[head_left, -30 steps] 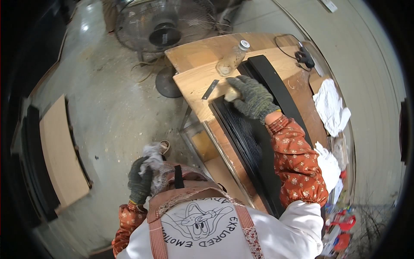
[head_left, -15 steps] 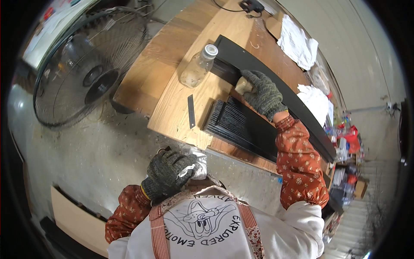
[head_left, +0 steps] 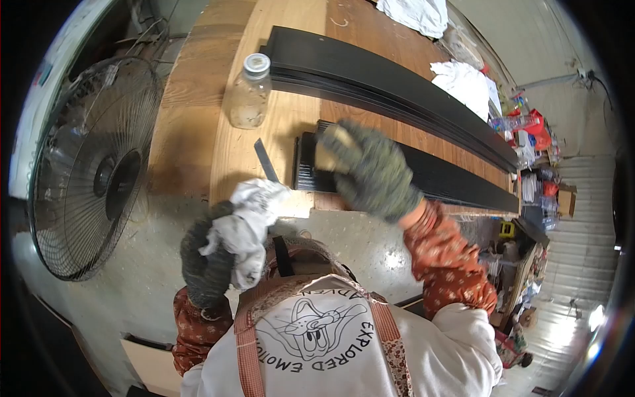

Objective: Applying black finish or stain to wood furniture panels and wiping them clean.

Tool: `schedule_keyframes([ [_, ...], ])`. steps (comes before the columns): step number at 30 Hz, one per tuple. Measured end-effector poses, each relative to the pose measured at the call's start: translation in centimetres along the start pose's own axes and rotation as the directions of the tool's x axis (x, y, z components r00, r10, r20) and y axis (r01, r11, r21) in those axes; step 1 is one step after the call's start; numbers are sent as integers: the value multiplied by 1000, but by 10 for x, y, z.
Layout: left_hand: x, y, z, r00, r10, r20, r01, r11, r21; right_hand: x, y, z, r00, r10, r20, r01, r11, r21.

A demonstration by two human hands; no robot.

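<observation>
My left hand [head_left: 206, 255], in a dark knitted glove, is closed around a crumpled white cloth [head_left: 246, 221] just off the near edge of the table. In a similar, slightly blurred glove, my right hand [head_left: 380, 175] grips a small tan block [head_left: 326, 157]; whether it is sponge or wood I cannot tell. That hand is over the left part of a narrow black board [head_left: 456, 173], covering some of it. Farther back lies a longer black board [head_left: 390, 79] with a grooved side. A flat dark metal strip [head_left: 266, 160] rests left of the narrow board.
A glass bottle [head_left: 249, 99] with a white lid stands on the wooden table [head_left: 188, 132] near the boards' left ends. At the left is a large fan [head_left: 99, 172]. White cloths [head_left: 463, 86] lie along the far side, and assorted clutter [head_left: 539, 132] is at the right.
My right hand has come nearer with the tan block, from between the boards to over the narrow one. The left hand has shifted left, showing more of the cloth. The view has turned.
</observation>
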State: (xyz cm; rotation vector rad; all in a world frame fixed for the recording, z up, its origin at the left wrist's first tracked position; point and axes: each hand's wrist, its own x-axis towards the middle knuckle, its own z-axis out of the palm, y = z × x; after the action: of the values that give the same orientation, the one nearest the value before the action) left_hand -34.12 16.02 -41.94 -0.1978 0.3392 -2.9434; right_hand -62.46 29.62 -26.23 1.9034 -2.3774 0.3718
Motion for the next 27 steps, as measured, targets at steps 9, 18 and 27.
schedule_keyframes([
  [9,66,4,93,877,480,21,77,-184,980,-115,-7,2,932,331,-149,-359,902,-238],
  [18,135,-36,110,953,138,270,-153,-551,820,-150,14,-16,851,442,-285,-459,888,5],
  [27,211,-129,85,982,-122,145,-189,-690,699,-203,63,-7,804,363,-471,-459,882,-104],
])
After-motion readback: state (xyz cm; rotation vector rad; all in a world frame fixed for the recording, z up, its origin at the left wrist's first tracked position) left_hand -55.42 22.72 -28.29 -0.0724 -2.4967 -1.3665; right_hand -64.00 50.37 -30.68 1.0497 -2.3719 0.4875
